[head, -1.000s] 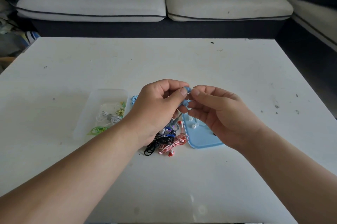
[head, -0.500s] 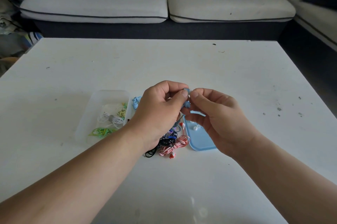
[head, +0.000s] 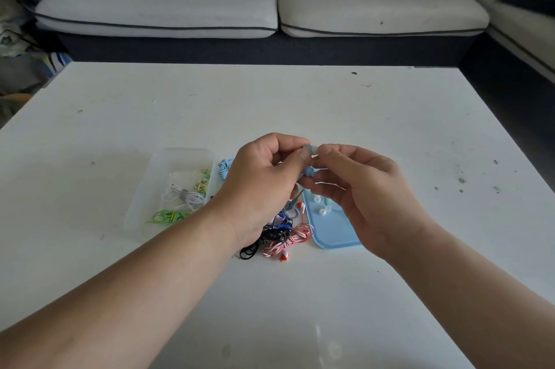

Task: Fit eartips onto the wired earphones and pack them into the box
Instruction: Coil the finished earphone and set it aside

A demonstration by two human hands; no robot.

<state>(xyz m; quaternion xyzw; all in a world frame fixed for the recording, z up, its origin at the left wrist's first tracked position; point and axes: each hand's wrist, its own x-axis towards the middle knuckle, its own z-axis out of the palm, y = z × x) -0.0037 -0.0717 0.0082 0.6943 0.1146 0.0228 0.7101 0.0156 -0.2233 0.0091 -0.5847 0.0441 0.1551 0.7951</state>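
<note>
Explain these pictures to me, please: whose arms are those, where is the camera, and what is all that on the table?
There is no machine here: these are a person's two bare arms. The camera sits on the person's head and looks forward and down, so you see the hands as their owner does. On the white table stands a clear plastic box with a few coiled earphones inside, white, yellow and green. Beside it lies a tangle of earphones, black and red-and-white among them, and a blue lid with small white eartips on it. The left hand and the right hand meet above that tangle, and the fingers of both pinch a small blue earphone. Whether an eartip is on it already is too small to tell.
</note>
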